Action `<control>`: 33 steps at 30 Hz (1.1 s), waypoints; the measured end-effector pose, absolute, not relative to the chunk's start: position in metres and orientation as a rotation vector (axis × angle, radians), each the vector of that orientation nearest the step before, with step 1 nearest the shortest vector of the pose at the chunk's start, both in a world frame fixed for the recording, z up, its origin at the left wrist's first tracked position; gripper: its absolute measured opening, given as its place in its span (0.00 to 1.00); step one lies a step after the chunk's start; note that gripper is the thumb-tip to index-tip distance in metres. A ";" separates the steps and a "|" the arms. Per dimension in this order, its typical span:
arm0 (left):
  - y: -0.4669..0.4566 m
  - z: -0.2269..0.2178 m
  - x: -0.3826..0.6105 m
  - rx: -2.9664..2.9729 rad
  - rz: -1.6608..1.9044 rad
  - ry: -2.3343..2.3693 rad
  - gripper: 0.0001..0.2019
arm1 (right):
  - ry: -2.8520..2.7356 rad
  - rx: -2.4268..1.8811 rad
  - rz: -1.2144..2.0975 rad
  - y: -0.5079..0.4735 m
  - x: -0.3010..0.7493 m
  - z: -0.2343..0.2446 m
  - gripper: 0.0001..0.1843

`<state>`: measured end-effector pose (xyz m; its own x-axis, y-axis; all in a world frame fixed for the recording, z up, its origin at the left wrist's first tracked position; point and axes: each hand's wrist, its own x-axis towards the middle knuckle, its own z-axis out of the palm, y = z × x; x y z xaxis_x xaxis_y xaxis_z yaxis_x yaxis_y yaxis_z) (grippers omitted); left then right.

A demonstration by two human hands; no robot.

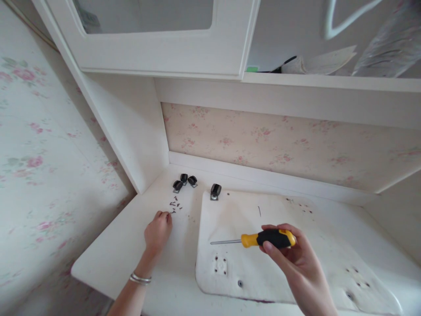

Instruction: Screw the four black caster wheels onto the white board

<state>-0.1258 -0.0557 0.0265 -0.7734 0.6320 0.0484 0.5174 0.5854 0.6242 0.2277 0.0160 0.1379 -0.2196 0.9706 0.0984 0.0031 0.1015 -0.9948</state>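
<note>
My right hand (296,263) grips a yellow and black screwdriver (259,239) by its handle, with the metal shaft pointing left over a white board (279,259) that lies flat on the desk. My left hand (158,230) rests on the desk (125,250) with its fingers curled into a pinch at a scatter of several small dark screws (174,206). Whether a screw sits between the fingertips I cannot make out. A bracelet circles my left wrist.
Three small black caster wheels (184,182) stand at the back of the desk, and another caster (215,192) stands at the board's far left corner. A white cabinet (158,39) hangs above. Floral wallpaper covers the wall. The desk's front left edge lies near my left forearm.
</note>
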 end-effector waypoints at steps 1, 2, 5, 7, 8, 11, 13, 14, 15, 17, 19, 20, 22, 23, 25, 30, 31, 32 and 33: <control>-0.057 0.029 -0.125 0.929 1.033 2.572 0.13 | -1.404 -1.024 1.296 0.015 0.227 0.137 0.25; -0.058 0.032 -0.122 0.889 1.116 2.495 0.12 | -1.381 -1.015 1.304 0.013 0.227 0.136 0.24; -0.062 0.041 -0.105 0.751 1.347 2.215 0.17 | -1.330 -0.970 1.324 0.009 0.224 0.132 0.20; -0.066 0.048 -0.087 0.670 1.471 2.035 0.19 | -1.330 -0.933 1.362 0.005 0.220 0.129 0.18; -0.068 0.054 -0.077 0.619 1.537 1.926 0.18 | -1.345 -0.918 1.380 0.004 0.218 0.127 0.16; -0.072 0.075 -0.048 0.167 1.781 1.218 0.08 | -1.449 -0.866 1.376 0.000 0.214 0.122 0.11; -0.074 0.090 -0.034 -0.114 1.816 0.848 0.04 | -1.511 -0.808 1.339 -0.002 0.213 0.120 0.10; -0.074 0.097 -0.029 -0.190 1.812 0.749 0.02 | -1.528 -0.781 1.325 -0.003 0.213 0.120 0.10; -0.074 0.102 -0.026 -0.237 1.809 0.687 0.01 | -1.540 -0.762 1.314 -0.003 0.213 0.121 0.09; -0.073 0.109 -0.021 -0.280 1.803 0.618 0.01 | -1.562 -0.751 1.303 -0.005 0.213 0.123 0.09; -0.072 0.112 -0.018 -0.305 1.797 0.582 0.01 | -1.582 -0.753 1.292 -0.006 0.213 0.125 0.08; -0.072 0.112 -0.017 -0.317 1.792 0.572 0.01 | -1.589 -0.753 1.288 -0.007 0.214 0.125 0.08; -0.071 0.113 -0.015 -0.344 1.786 0.563 0.02 | -1.592 -0.748 1.281 -0.007 0.214 0.125 0.08; -0.070 0.114 -0.014 -0.354 1.785 0.563 0.02 | -1.591 -0.745 1.278 -0.008 0.214 0.125 0.08; -0.070 0.115 -0.012 -0.367 1.786 0.567 0.02 | -1.598 -0.738 1.264 -0.009 0.214 0.124 0.08; -0.068 0.118 -0.010 -0.363 1.788 0.578 0.03 | -1.701 -0.685 1.091 -0.017 0.208 0.129 0.10; -0.068 0.120 -0.010 -0.364 1.792 0.574 0.03 | -1.734 -0.657 1.018 -0.019 0.205 0.130 0.11; -0.068 0.121 -0.011 -0.371 1.798 0.568 0.04 | -1.778 -0.612 0.932 -0.022 0.202 0.130 0.13; -0.068 0.122 -0.011 -0.383 1.802 0.557 0.04 | -1.830 -0.551 0.836 -0.025 0.199 0.130 0.15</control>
<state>-0.0113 -0.0680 0.1219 -0.2930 0.8008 -0.5223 -0.9559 -0.2333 0.1786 0.1993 -0.0250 0.1302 -0.3884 0.6948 0.6053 -0.0028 0.6560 -0.7548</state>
